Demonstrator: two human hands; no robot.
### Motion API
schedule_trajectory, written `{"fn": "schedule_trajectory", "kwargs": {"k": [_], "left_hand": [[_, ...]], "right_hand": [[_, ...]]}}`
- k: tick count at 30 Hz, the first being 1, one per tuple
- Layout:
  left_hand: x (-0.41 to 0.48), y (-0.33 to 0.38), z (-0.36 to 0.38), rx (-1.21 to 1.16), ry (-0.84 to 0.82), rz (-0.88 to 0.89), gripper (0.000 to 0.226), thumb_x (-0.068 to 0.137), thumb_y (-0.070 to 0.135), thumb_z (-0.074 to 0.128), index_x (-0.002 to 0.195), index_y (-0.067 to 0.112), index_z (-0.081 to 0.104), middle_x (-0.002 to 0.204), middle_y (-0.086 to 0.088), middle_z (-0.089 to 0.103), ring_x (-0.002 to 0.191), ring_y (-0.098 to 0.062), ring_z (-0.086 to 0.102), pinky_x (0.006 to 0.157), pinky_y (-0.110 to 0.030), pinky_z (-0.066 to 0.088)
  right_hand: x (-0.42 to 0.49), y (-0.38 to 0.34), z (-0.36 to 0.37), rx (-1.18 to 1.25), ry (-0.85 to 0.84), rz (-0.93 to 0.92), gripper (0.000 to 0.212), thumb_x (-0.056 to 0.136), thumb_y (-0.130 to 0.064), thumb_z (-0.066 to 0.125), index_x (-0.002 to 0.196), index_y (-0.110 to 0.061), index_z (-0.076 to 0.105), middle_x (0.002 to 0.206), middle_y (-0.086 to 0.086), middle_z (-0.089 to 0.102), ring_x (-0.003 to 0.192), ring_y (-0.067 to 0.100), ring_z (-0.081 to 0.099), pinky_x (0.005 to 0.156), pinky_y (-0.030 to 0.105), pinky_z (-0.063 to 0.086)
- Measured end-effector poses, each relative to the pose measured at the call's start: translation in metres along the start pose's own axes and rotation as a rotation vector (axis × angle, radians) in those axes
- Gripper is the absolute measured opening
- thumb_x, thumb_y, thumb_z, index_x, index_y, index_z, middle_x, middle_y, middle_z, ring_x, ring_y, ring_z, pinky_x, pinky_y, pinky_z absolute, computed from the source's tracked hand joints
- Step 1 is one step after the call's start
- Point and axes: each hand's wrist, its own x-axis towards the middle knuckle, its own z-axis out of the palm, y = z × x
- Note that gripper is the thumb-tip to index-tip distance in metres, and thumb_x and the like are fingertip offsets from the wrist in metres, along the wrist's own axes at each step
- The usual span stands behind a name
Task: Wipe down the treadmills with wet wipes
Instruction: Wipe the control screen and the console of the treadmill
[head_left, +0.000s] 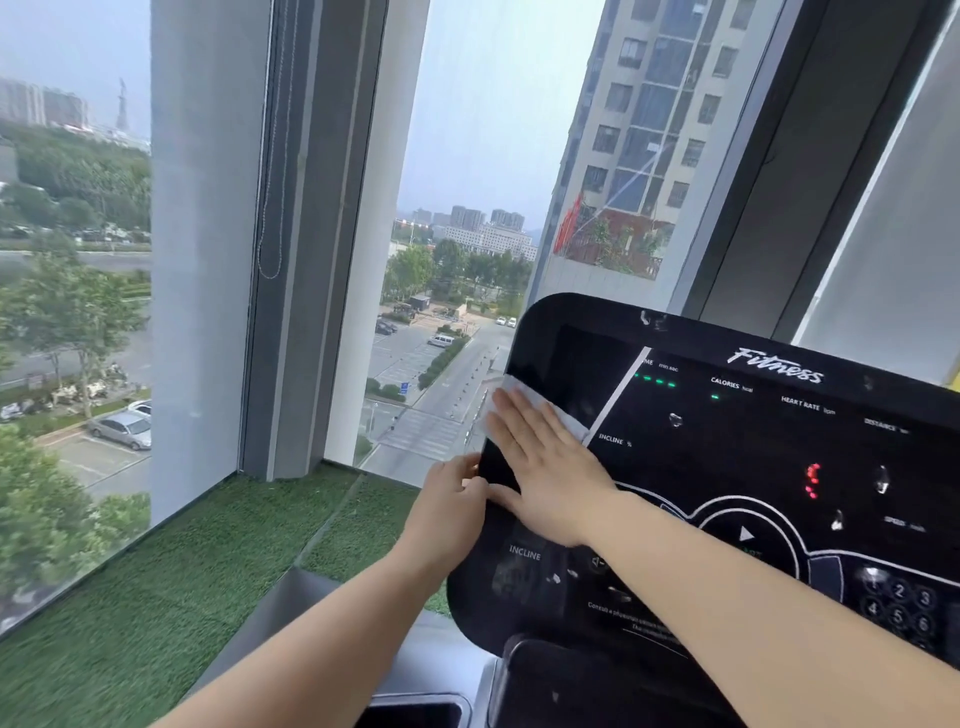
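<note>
Wipe on the upper left of the console, pinned under the right hand, fingers straight and flat. Thin, limp and damp; likely to bunch on the glossy panel, so press over its middle. Left hand grips the console's left edge.

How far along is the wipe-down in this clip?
Done: nothing confirmable on the black treadmill console. In hand: the right hand presses a white wet wipe flat on its left side while the left hand grips its edge. Left: the remaining panel and number keypad.
</note>
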Motion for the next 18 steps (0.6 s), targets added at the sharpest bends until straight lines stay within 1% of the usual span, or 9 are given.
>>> {"fn": "schedule_trajectory", "kwargs": {"k": [2,3,4,6,9,11,14,16,18], "left_hand": [[-0.006,0.007,-0.002,-0.006,-0.003,-0.01,0.063,0.067,0.044,0.034,0.126,0.037,0.055,0.123,0.004,0.057,0.113,-0.013,0.056,0.099,-0.043,0.046],[-0.014,0.015,-0.005,-0.01,-0.007,-0.004,0.059,0.071,0.041,0.035,0.126,0.037,0.054,0.124,0.005,0.056,0.114,-0.011,0.055,0.1,-0.042,0.045],[-0.018,0.019,-0.005,-0.014,-0.016,-0.008,0.054,0.076,0.038,0.036,0.127,0.036,0.053,0.125,0.006,0.055,0.115,-0.01,0.054,0.101,-0.041,0.043],[-0.025,0.029,-0.007,-0.036,-0.007,-0.015,0.048,0.083,0.036,0.036,0.128,0.031,0.053,0.127,0.005,0.054,0.116,-0.01,0.053,0.102,-0.041,0.042],[-0.025,0.036,-0.008,-0.077,0.019,-0.026,0.034,0.097,0.028,0.038,0.128,0.022,0.052,0.126,0.005,0.055,0.115,-0.01,0.051,0.101,-0.033,0.04],[-0.024,0.039,-0.008,-0.091,0.025,-0.028,0.033,0.1,0.024,0.038,0.132,0.02,0.049,0.123,0.006,0.053,0.111,-0.008,0.05,0.094,-0.027,0.039],[-0.021,0.045,-0.008,-0.122,0.023,-0.031,0.031,0.099,0.023,0.041,0.129,0.024,0.05,0.117,0.008,0.057,0.103,-0.008,0.058,0.091,-0.031,0.047],[-0.019,0.05,-0.007,-0.172,0.031,-0.045,0.027,0.098,0.02,0.042,0.121,0.026,0.054,0.11,0.009,0.061,0.095,-0.006,0.061,0.083,-0.029,0.051],[-0.016,0.056,-0.005,-0.179,0.047,-0.043,0.029,0.097,0.02,0.042,0.124,0.025,0.053,0.113,0.008,0.06,0.099,-0.007,0.058,0.085,-0.029,0.048]], "right_hand": [[0.004,0.014,-0.006,0.0,0.0,-0.057,0.07,0.075,-0.066,-0.023,0.124,-0.021,-0.045,0.134,-0.001,-0.052,0.123,0.015,-0.05,0.107,0.034,-0.03],[0.007,0.02,-0.012,0.0,-0.012,-0.065,0.065,0.083,-0.063,-0.016,0.127,-0.023,-0.042,0.136,-0.003,-0.05,0.124,0.014,-0.049,0.109,0.033,-0.028],[0.009,0.025,-0.017,0.007,-0.031,-0.054,0.062,0.092,-0.06,-0.006,0.13,-0.023,-0.038,0.138,-0.003,-0.047,0.126,0.013,-0.047,0.111,0.034,-0.026],[0.014,0.026,-0.024,0.04,-0.035,-0.002,0.063,0.099,-0.055,0.007,0.134,-0.022,-0.034,0.142,-0.002,-0.044,0.13,0.013,-0.044,0.112,0.036,-0.024],[0.014,0.014,-0.023,0.059,-0.046,0.011,0.067,0.097,-0.058,0.007,0.134,-0.019,-0.033,0.14,-0.001,-0.046,0.131,0.016,-0.043,0.112,0.039,-0.024],[0.012,0.015,-0.021,0.029,-0.069,-0.041,0.067,0.097,-0.058,0.008,0.134,-0.02,-0.032,0.141,-0.001,-0.044,0.132,0.015,-0.042,0.113,0.038,-0.023],[0.016,0.036,-0.03,0.043,-0.078,-0.069,0.064,0.099,-0.055,0.011,0.134,-0.024,-0.032,0.142,-0.005,-0.042,0.13,0.01,-0.042,0.112,0.034,-0.024],[0.021,0.046,-0.036,0.085,-0.053,-0.01,0.064,0.1,-0.053,0.012,0.137,-0.023,-0.031,0.145,-0.004,-0.042,0.131,0.009,-0.042,0.112,0.033,-0.025],[0.023,0.043,-0.037,0.104,-0.038,0.038,0.066,0.099,-0.055,0.009,0.138,-0.021,-0.032,0.144,-0.002,-0.043,0.132,0.012,-0.042,0.111,0.035,-0.025]]}}
